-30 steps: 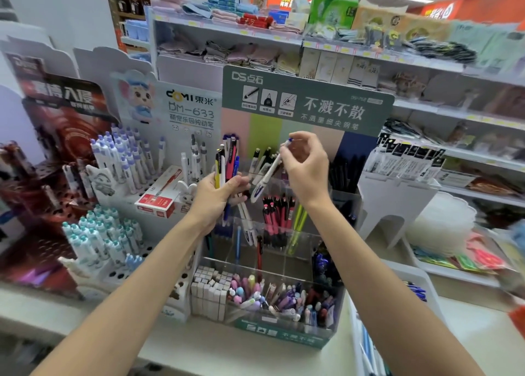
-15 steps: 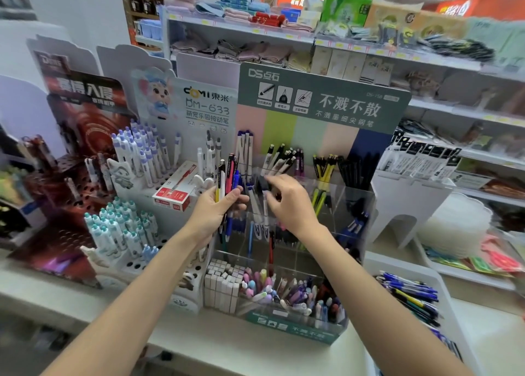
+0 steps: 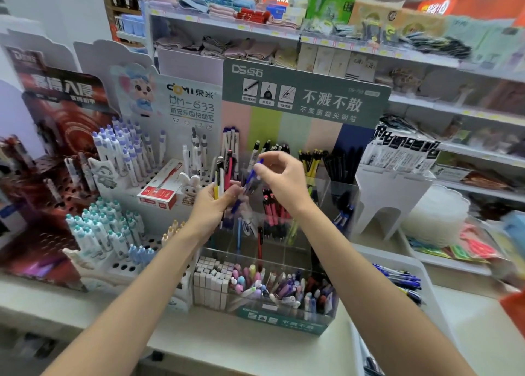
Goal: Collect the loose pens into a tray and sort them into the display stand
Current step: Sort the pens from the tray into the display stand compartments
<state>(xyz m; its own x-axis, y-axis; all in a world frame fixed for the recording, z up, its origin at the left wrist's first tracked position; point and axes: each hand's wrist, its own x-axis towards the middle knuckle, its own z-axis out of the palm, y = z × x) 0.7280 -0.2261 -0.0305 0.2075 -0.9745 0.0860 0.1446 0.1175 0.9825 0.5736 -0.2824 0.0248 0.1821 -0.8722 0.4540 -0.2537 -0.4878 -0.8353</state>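
Sorter: Up has come my right hand (image 3: 279, 185). Half a second back it was dipped among the compartments, and now it is lifted clear with a blue pen (image 3: 250, 180) in its fingers.

Colleague: How tight is that hold?

Sorter: It's a light pinch. Thumb and forefinger are closed on the barrel towards its upper end, and the other fingers are loosely curved and touch nothing. The pen leans, with its top towards one o'clock and its lower end towards seven.

Colleague: Will it give you any trouble?

Sorter: I judge not. It looks light and stiff, with a smooth plastic barrel that could roll or slide in a slack pinch. Taking it nearer mid-barrel should steer the tip better into a narrow slot.

Colleague: And the other hand?

Sorter: At nine o'clock from the pinch, my left hand (image 3: 211, 209) is wrapped round a bundle of pens (image 3: 224, 171). They stand upright, with yellow, black and pink tops poking out at twelve. The blue pen's lower end sits just beside that bundle, and I cannot tell whether they touch.

Colleague: Where does the blue one go?

Sorter: Somewhere in the display stand (image 3: 284, 320), at six o'clock below both hands. The pink pens (image 3: 270, 210) are straight down and the yellow pens (image 3: 309, 162) are at three o'clock. I see no obvious blue group from here. The tray (image 3: 403, 257) lies at four o'clock, well apart, with loose pens in it.
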